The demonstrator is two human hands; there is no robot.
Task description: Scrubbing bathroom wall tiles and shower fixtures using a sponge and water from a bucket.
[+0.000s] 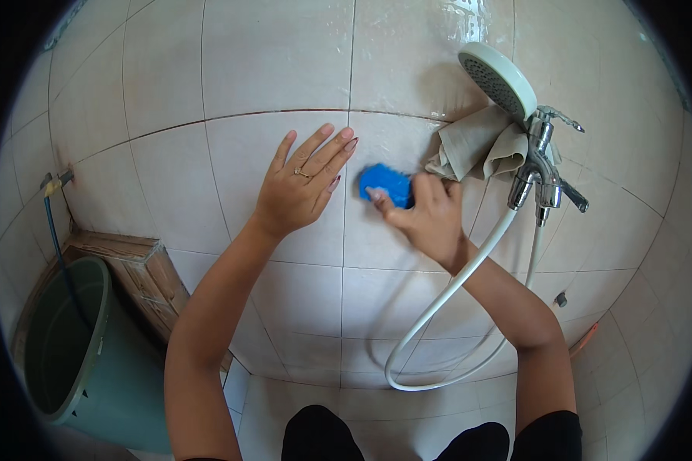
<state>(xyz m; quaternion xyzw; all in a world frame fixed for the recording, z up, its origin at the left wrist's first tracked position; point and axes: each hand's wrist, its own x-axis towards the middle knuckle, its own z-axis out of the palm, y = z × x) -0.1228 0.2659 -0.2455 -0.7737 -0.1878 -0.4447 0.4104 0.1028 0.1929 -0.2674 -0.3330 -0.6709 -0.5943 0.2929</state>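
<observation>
My right hand (432, 213) grips a blue scrubber (383, 183), probably a brush, against the tiled wall (288, 294). The thumb lies over its near side and the fingers curl around its right end. Left of it, my left hand (300, 178) rests palm-down on the same wall with its fingers a little apart, holding nothing. It wears a ring (301, 172). The side of the scrubber towards the wall is hidden.
Right of my hands, a white shower head (499, 80) hangs on a chrome tap (539, 161), with a grey cloth (473, 144) behind. The white hose (418, 334) loops across my right forearm. A green bucket (121, 357) stands at lower left, below a thin hose (55, 242).
</observation>
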